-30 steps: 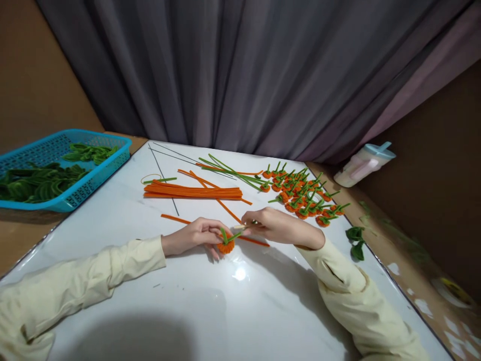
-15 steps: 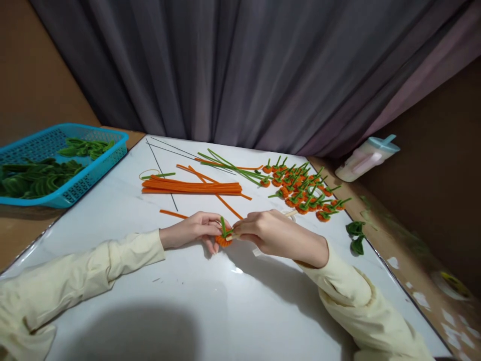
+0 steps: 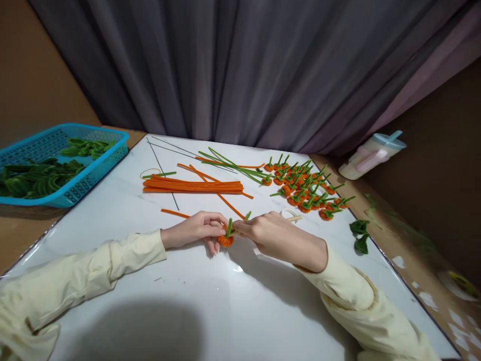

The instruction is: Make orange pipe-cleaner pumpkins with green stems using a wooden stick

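My left hand [image 3: 199, 231] is closed around the edge of a small pumpkin of orange pipe cleaner [image 3: 226, 241] with a green pipe-cleaner stem [image 3: 229, 228] standing up from its top. My right hand [image 3: 266, 231] pinches a thin wooden stick [image 3: 295, 218]. Its back end sticks out behind the knuckles; its tip is at the pumpkin's top, partly hidden by my fingers. A short green pipe-cleaner end [image 3: 248, 215] shows just above the right fingertips; whether they grip it too is hidden.
Beyond my hands lie a bundle of orange pipe cleaners [image 3: 193, 186], green pipe cleaners [image 3: 233, 165] and thin dark wires. Finished pumpkins [image 3: 304, 193] cluster at the right, near a white tape roll [image 3: 288, 215] and green leaves [image 3: 359, 235]. A blue basket [image 3: 93, 170] stands left, a tumbler [image 3: 370, 155] right.
The right fingers have shifted slightly and the stick's tip, earlier plain over the pumpkin, is now mostly covered. A green end now rises above the right fingertips. The left hand keeps its hold.
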The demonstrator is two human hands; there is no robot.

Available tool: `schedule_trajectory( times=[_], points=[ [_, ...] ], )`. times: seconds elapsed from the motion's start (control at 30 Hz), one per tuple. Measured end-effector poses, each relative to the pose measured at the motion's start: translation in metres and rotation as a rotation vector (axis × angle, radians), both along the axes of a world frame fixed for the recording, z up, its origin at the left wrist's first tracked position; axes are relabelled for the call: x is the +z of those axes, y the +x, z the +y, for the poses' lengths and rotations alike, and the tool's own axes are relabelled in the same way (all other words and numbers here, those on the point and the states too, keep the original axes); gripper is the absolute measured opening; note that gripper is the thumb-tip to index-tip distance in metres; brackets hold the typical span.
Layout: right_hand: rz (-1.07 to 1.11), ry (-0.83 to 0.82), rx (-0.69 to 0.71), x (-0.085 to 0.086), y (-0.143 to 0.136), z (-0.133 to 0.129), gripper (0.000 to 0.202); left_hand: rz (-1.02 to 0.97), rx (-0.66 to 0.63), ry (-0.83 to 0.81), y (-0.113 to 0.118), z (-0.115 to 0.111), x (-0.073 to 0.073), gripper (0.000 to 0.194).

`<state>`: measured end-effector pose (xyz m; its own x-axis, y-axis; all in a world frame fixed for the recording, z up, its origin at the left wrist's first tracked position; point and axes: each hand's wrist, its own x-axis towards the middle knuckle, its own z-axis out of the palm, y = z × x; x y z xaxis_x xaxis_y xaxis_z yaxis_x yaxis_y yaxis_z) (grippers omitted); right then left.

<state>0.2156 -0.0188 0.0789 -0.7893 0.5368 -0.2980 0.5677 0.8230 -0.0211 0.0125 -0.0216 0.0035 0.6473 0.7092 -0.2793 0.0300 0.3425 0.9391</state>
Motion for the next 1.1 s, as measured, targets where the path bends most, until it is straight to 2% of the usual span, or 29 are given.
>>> schedule_trajectory(
  times=[0.33,0.47,0.6,0.77,0.97,1.03,1.1],
  points=[
    [-0.005,0.114,0.111,-0.015,-0.006,-0.008,0.025,0.049,0.242,0.032,0.006,-0.004,-0.006,0.029],
    [0.031,0.106,0.108,-0.023,-0.004,-0.008,0.024,0.119,0.307,0.120,0.009,-0.009,-0.006,0.025],
    [0.018,0.035,0.037,-0.027,-0.007,-0.011,0.025,0.225,0.328,0.269,0.013,-0.016,-0.008,0.020],
    [0.062,-0.103,-0.149,-0.023,-0.013,-0.013,0.023,0.278,0.389,0.412,0.013,-0.018,-0.010,0.019],
    [0.086,-0.109,-0.114,-0.030,-0.009,-0.017,0.029,0.296,0.366,0.623,0.012,-0.018,-0.014,0.015],
    [0.156,-0.177,-0.196,-0.035,-0.010,-0.019,0.025,0.313,0.368,0.727,0.012,-0.018,-0.016,0.013],
    [0.274,-0.346,-0.357,-0.039,-0.014,-0.022,0.021,0.321,0.381,0.817,0.012,-0.018,-0.019,0.012]
  ],
)
